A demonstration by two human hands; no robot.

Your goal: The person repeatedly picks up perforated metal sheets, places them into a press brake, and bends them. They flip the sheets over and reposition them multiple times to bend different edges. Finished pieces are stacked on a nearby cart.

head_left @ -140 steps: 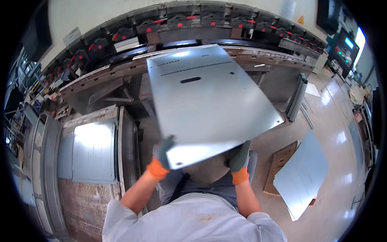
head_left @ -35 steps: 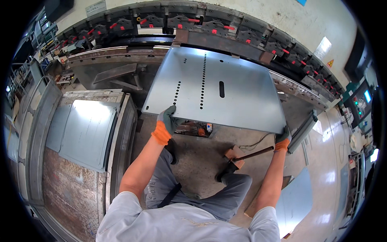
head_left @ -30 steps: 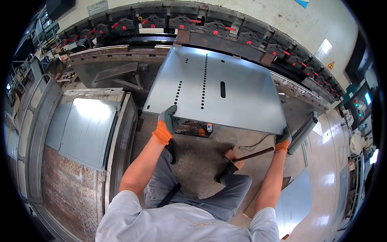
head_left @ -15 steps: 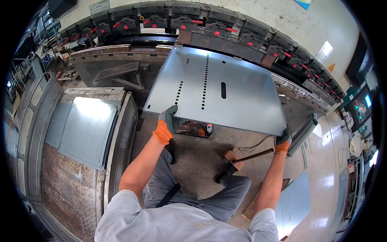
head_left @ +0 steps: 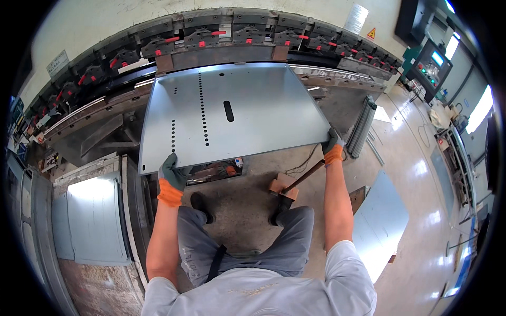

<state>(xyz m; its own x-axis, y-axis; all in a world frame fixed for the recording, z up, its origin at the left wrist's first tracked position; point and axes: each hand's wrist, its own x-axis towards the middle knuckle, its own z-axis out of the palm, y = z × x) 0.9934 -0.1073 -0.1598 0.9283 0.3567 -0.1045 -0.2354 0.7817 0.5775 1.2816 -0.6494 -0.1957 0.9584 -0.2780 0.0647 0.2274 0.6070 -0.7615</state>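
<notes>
Workshop floor, arms outstretched, gloved hands gripping metal sheet's near corners

Shiny pale floor, bright window, grey wall

Left forearm and right forearm bared, stretched forward, well apart, each tilted slightly inward. Left hand gloved, thumb laid uppermost, fingers curled under in grip. Right hand gloved, held farther forward, clenched in grip. Legs spread apart.
</notes>
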